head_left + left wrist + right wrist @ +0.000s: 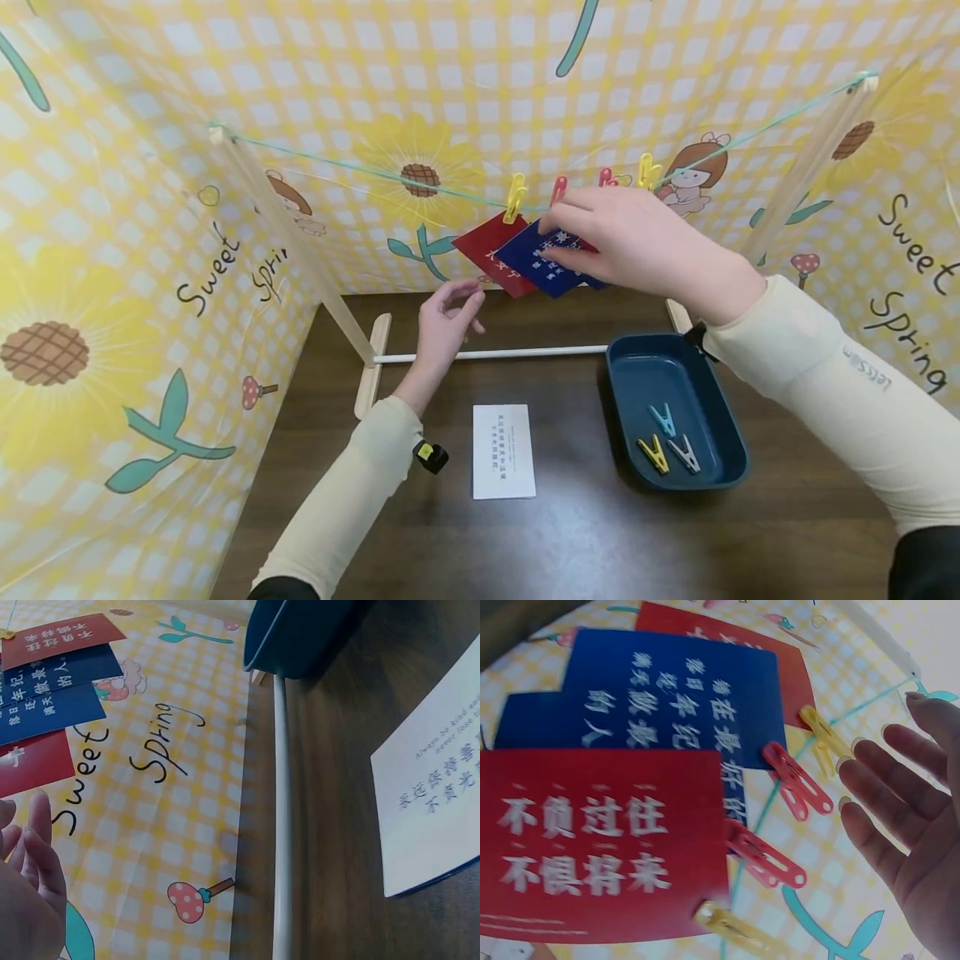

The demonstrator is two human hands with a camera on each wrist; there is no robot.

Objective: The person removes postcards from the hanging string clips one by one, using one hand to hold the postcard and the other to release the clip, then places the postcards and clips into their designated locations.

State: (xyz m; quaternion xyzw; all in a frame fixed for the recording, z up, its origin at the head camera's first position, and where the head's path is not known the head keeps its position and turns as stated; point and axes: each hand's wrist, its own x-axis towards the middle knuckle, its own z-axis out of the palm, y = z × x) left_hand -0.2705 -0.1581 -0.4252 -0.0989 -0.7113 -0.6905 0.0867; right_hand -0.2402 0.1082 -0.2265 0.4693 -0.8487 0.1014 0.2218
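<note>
Two red cards and two blue cards with white writing hang from a green string (pixel 360 171), each by a clothespin. A yellow clothespin (pixel 515 198) holds the leftmost red card (pixel 491 250); a red clothespin (pixel 799 784) is at a blue card (pixel 675 697). Another red clothespin (pixel 765 855) and a yellow one (pixel 735 930) follow, the latter on the near red card (pixel 600 862). My right hand (pixel 630 237) hovers beside the clothespins, fingers spread and apart from them in the right wrist view. My left hand (pixel 446 321), fingers loosely bent, holds nothing below the leftmost red card.
Wooden posts (pixel 292 242) carry the string, joined low by a white rod (pixel 525 352). A dark blue tray (pixel 617 408) at the right contains yellow, blue and grey clothespins (pixel 684 454). A white printed card (pixel 504 454) lies on the dark wooden table (pixel 555 542).
</note>
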